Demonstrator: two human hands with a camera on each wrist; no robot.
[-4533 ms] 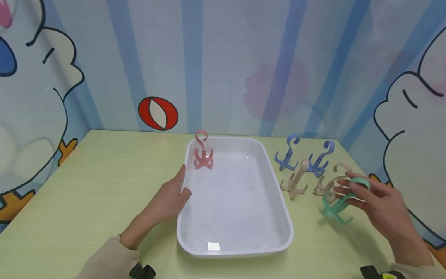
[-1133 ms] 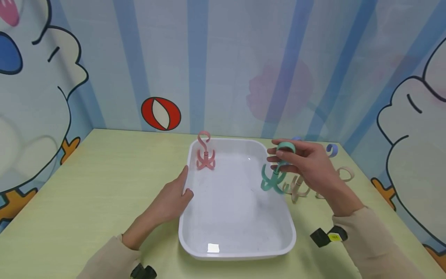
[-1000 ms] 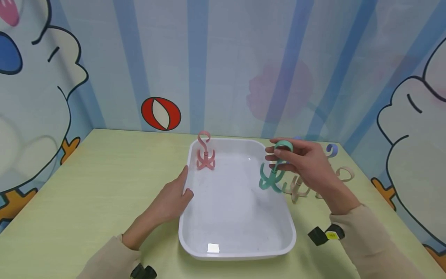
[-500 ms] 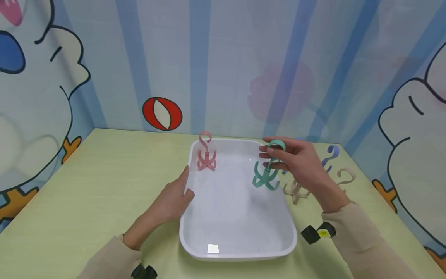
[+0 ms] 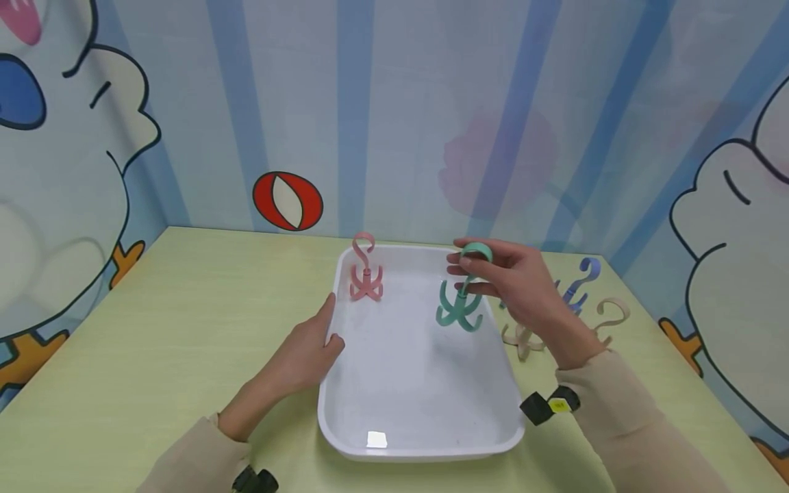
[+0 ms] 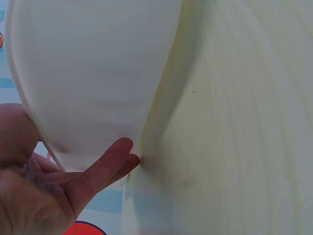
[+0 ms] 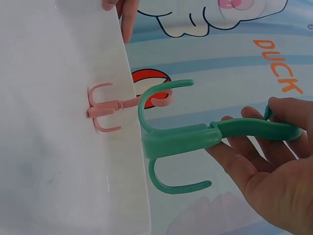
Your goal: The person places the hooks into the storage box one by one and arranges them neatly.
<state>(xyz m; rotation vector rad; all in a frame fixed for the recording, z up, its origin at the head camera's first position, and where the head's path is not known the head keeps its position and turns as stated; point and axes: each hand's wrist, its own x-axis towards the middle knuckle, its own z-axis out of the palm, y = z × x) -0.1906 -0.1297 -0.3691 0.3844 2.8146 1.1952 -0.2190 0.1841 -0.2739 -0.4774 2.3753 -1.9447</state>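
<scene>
My right hand (image 5: 518, 281) pinches a green four-pronged hanging hook (image 5: 459, 309) by its curved top. The hook hangs prongs-down above the right part of a white tray (image 5: 407, 390), apart from its floor. In the right wrist view the green hook (image 7: 181, 142) shows large, its top lying between thumb and fingers. At the tray's left side, my left hand (image 5: 305, 349) grips the rim, thumb over the edge. The left wrist view shows fingers (image 6: 105, 166) against the outer wall. A pink hook (image 5: 366, 282) stands upright in the tray's far left corner.
Right of the tray, a blue hook (image 5: 582, 274) and beige hooks (image 5: 522, 340) stand on the pale yellow table (image 5: 154, 356), partly hidden behind my right hand and forearm. A striped cartoon backdrop (image 5: 407, 137) rises behind the table.
My right hand has carried the green hook leftward from the table's right side to over the tray, still shifting left lately. The left hand has stayed on the rim; the pink hook has not moved.
</scene>
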